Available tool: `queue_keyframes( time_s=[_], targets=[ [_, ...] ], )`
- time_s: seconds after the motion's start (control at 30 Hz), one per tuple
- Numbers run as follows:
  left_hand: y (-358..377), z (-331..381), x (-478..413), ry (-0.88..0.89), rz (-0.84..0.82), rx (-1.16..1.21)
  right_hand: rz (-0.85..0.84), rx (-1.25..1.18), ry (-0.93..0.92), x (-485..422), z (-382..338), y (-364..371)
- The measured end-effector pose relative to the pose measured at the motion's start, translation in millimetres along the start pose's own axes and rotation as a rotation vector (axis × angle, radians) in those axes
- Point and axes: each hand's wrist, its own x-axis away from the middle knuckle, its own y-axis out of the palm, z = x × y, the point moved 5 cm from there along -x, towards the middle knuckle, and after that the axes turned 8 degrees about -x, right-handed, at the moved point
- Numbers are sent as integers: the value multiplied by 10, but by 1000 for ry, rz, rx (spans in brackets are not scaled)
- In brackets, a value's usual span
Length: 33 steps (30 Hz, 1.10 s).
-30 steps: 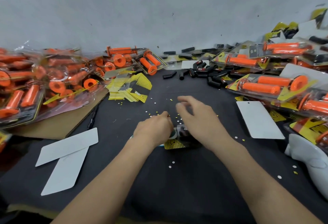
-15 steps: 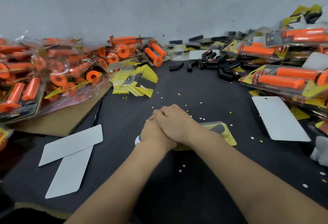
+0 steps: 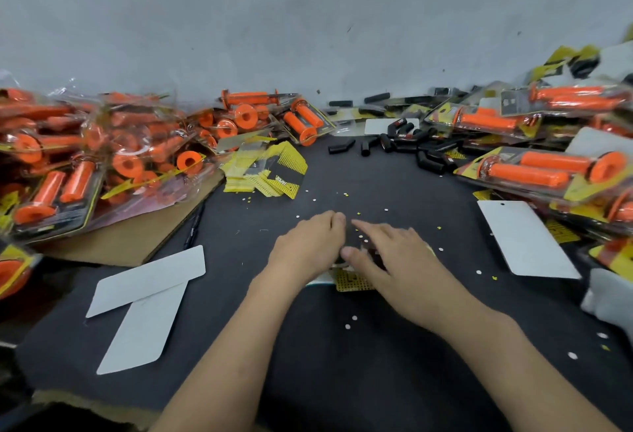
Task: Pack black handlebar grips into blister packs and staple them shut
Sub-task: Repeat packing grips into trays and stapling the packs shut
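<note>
A blister pack (image 3: 352, 281) with a yellow dotted card lies on the black table mat, mostly covered by my hands. My left hand (image 3: 308, 243) is curled over a small teal-and-white stapler (image 3: 320, 283), of which only an edge shows, at the pack's left end. Spread, nearly straight fingers of my right hand (image 3: 387, 253) rest on top of the pack, the thumb close to the left hand. Loose black handlebar grips (image 3: 411, 143) lie in a heap at the back, right of centre.
Packs of orange grips are piled at the left (image 3: 85, 157) and right (image 3: 548, 171). Yellow cards (image 3: 270, 171) lie behind my hands. White backing cards sit at front left (image 3: 147, 281) and at the right (image 3: 524, 239). Cardboard (image 3: 137, 233) lies under the left pile. Punched dots litter the mat.
Half a second ago my right hand lay pressed on top of my left; it has lifted off and now rests spread on the pack beside it.
</note>
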Motion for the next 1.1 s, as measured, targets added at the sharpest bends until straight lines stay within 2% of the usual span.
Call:
queue_keyframes(
  time_s=[0.07,0.17,0.33,0.5,0.6,0.9,1.0,1.1],
  targets=[
    [-18,-26,-15,-14,-24,202,-99,123,2,100,118,47],
    [-28,-54,-51,-3,-53,314,-84,223,-43,108,153,-26],
    [-114,-20,-48,59,6,363,44,175,-30,154,254,-286],
    [-313,270,57,252,96,419,347,108,-95,176,205,-551],
    [-363,352,72,255,157,479,470,90,-149,190,160,-630],
    [-360,424,128,292,58,769,499,174,-233,212,81,-756],
    [-421,433,146,304,120,776,479,96,-199,216,70,-826],
    [-500,372,147,254,260,787,586,-208,-25,259,201,-968]
  ],
)
